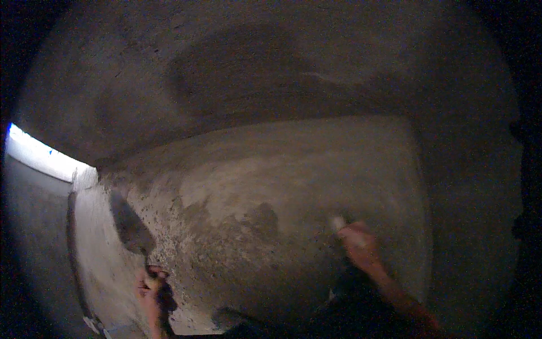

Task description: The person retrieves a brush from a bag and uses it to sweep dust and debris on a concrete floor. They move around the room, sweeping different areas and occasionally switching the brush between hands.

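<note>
My left hand (151, 285) is closed round the handle of a trowel (129, 222). The trowel's dark, leaf-shaped blade points up and away, in front of the wall's left part. On the right, my right hand (361, 244) is raised close to the plastered wall (293, 169), its fingers closed. A small pale piece (338, 222) shows at its fingertips; blur and poor light hide what it is. Between my hands the wall surface is rough and speckled with darker patches, while higher up it looks smoother. Whether the right hand's piece touches the wall, I cannot tell.
A bright gap (45, 157) lets in light at the far left, beside a pale wall edge (93, 226). Above runs a dark, rough ceiling-like surface (237, 68). A shadowed wall (468, 214) stands at the right.
</note>
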The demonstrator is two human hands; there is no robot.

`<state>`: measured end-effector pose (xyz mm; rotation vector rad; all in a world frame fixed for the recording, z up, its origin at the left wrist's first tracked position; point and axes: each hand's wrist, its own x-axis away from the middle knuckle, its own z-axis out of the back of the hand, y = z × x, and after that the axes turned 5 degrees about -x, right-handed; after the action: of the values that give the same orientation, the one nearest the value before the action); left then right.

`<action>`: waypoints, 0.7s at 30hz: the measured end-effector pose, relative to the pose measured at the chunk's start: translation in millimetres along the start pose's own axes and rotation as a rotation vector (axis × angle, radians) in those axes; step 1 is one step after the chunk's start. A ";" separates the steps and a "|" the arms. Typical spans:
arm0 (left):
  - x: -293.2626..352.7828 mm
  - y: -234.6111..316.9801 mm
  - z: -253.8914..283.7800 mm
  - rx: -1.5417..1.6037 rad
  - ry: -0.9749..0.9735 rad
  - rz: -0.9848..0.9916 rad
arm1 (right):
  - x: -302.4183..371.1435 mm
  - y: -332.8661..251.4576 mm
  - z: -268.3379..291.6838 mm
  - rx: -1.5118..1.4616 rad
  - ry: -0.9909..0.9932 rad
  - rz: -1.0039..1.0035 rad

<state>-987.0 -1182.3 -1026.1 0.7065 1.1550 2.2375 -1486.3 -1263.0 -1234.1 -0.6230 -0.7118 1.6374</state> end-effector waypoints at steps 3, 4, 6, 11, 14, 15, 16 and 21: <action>-40.5 17.7 16.3 -0.106 0.074 -0.139 | -3.4 52.1 67.2 0.107 0.330 -0.410; -60.1 22.0 24.9 -0.111 0.018 -0.198 | -6.4 64.7 68.0 0.231 0.300 -0.433; -99.9 30.7 44.2 -0.135 -0.141 -0.251 | -4.3 77.9 52.9 0.534 0.281 -0.639; -135.7 30.1 82.3 -0.405 -0.095 -0.564 | -4.3 43.0 -35.0 -0.228 0.110 0.000; -132.0 40.1 76.4 -0.541 -0.002 -0.754 | -5.7 31.1 -10.3 -0.195 0.239 -0.382; -129.2 43.7 73.0 -0.553 0.002 -0.765 | -5.4 29.2 -0.8 -0.071 0.323 -0.442; -125.2 48.0 64.7 -0.509 -0.032 -0.700 | -6.2 32.5 6.6 0.054 0.404 -0.492; -79.9 62.2 38.4 -0.323 -0.137 -0.382 | -9.4 21.8 -78.9 0.281 0.193 0.069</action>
<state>-916.5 -1243.7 -971.3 0.4541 0.7615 1.9535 -1441.3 -1265.9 -1303.0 -0.5959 -0.3149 1.6759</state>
